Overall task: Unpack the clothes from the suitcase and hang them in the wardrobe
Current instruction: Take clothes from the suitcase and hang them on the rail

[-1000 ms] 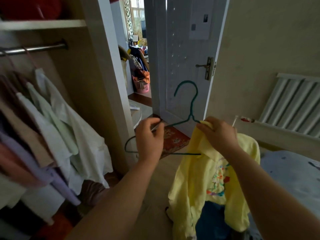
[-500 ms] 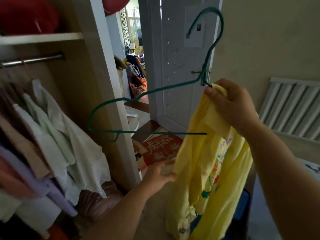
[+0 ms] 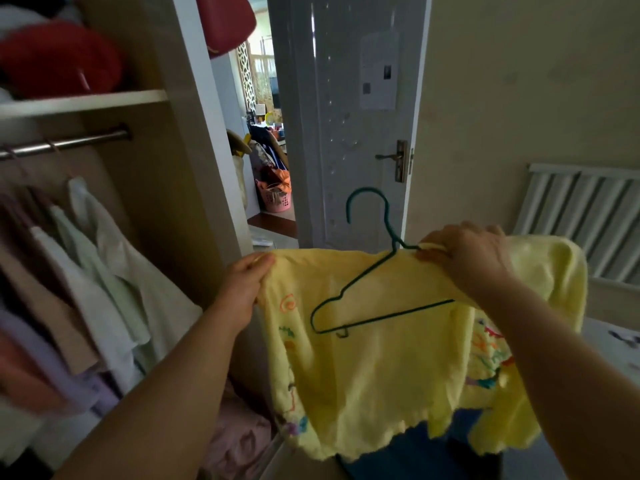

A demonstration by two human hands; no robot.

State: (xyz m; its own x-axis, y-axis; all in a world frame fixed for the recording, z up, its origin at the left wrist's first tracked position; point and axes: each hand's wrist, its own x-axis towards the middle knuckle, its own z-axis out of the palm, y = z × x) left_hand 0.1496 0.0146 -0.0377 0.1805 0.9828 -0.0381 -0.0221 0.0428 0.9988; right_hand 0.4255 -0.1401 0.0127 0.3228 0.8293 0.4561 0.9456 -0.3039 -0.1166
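- Yellow knit top with colourful embroidery (image 3: 377, 368) hangs spread between both hands.
- Left hand (image 3: 244, 285) fingers pinch its edge; right hand (image 3: 471, 258) fingers clamp fabric with green wire hanger (image 3: 367, 282).
- Left of them, wardrobe rail (image 3: 65, 145) holds pale hanging clothes (image 3: 114, 271).

No writing can be read anywhere: the sheet of paper (image 3: 378, 71) stuck on the white door (image 3: 346, 140) carries small dark patches too blurred to make out, and the coloured stitching on the yellow garment (image 3: 374, 368) forms no legible letters
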